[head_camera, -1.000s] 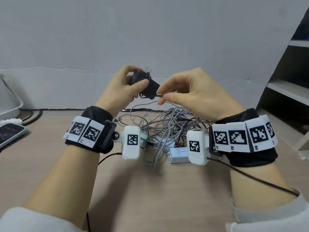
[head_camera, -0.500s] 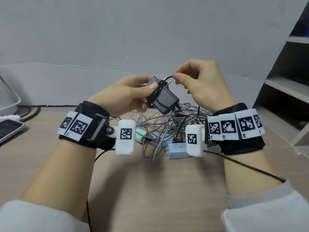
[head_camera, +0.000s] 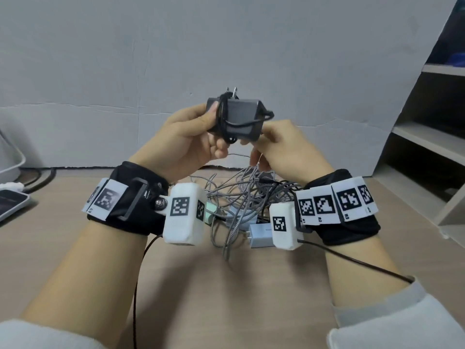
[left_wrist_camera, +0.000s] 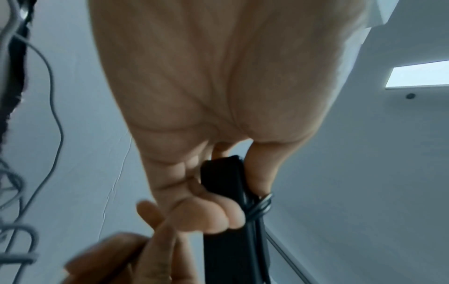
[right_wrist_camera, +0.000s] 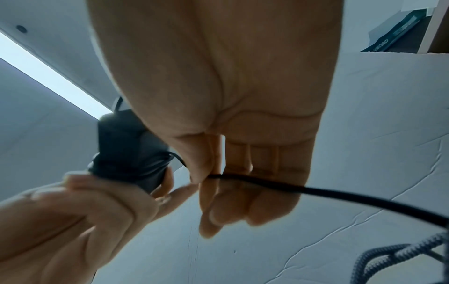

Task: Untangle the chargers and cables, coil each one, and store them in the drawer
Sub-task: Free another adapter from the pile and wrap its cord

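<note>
Charger (head_camera: 235, 119) gripped in the left hand (head_camera: 186, 142) while the right hand (head_camera: 281, 147) pinches its black cord (right_wrist_camera: 279, 185); slackened tension could let the wraps slip loose.

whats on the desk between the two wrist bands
In the head view, a tangle of grey braided cables lies between the wrist bands, with a pale blue plug-in charger at its near edge and a mint-green adapter half hidden beside the left band.

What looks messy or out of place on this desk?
The heap of grey braided cables on the desk is knotted round small plug blocks. The black charger, in both hands' grip, has its cord wound round it.
</note>
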Available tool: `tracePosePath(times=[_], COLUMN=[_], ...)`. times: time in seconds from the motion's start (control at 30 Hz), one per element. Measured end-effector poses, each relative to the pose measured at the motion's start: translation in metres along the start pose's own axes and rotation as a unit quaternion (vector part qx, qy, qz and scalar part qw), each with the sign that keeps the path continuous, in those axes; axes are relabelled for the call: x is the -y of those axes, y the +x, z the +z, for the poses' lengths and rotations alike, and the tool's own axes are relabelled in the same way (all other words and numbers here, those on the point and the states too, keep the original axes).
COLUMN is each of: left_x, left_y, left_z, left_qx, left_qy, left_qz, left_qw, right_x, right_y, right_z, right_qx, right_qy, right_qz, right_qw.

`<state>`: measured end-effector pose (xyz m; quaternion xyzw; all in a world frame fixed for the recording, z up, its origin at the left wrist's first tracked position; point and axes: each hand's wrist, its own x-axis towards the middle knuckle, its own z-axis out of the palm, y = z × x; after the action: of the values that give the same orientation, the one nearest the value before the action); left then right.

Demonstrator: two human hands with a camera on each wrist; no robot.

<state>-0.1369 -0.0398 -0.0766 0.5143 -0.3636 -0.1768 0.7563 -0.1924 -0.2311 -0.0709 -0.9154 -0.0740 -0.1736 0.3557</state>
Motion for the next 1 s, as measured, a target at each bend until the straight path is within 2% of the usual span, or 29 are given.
tracePosePath(times=[0.13,0.2,0.4,0.5,0.6,0.7,0.8,0.9,1.0], left_x=[-0.002,0.001,0.008,0.011,0.016,0.021,0.023,0.018,0.012], left_y=[0.004,0.008,0.016,0.017,0.018,0.017,0.014,0.008,0.003], left_z=[0.001,-0.001,-0.016,-0.022,-0.024,-0.024,-0.021,-0.014,-0.005], left_qx=[-0.069,-0.122,-0.276,-0.337,-0.361,-0.349,-0.277,-0.169,-0.063], left_qy=[-0.016,-0.02,-0.048,-0.008,0.054,0.155,0.265,0.313,0.299], left_qz=[0.03,0.04,0.068,0.097,0.11,0.09,0.042,0.01,-0.015], left_qw=[0.997,0.992,0.958,0.937,0.924,0.92,0.923,0.935,0.952], right_x=[0.003,0.003,-0.005,-0.007,-0.001,0.009,0.018,0.019,0.013], right_y=[-0.005,-0.006,-0.004,-0.003,-0.006,-0.01,-0.011,-0.008,-0.006], right_z=[0.009,0.011,0.007,0.003,0.002,0.001,-0.001,-0.008,-0.018], right_qx=[0.099,0.126,0.106,0.085,0.089,0.113,0.106,-0.017,-0.118], right_qy=[-0.034,-0.045,-0.099,-0.103,-0.078,-0.067,-0.004,0.057,0.105], right_qz=[0.037,0.045,0.064,0.08,0.064,0.013,-0.041,-0.09,-0.093], right_qw=[0.994,0.99,0.987,0.988,0.991,0.991,0.994,0.994,0.983])
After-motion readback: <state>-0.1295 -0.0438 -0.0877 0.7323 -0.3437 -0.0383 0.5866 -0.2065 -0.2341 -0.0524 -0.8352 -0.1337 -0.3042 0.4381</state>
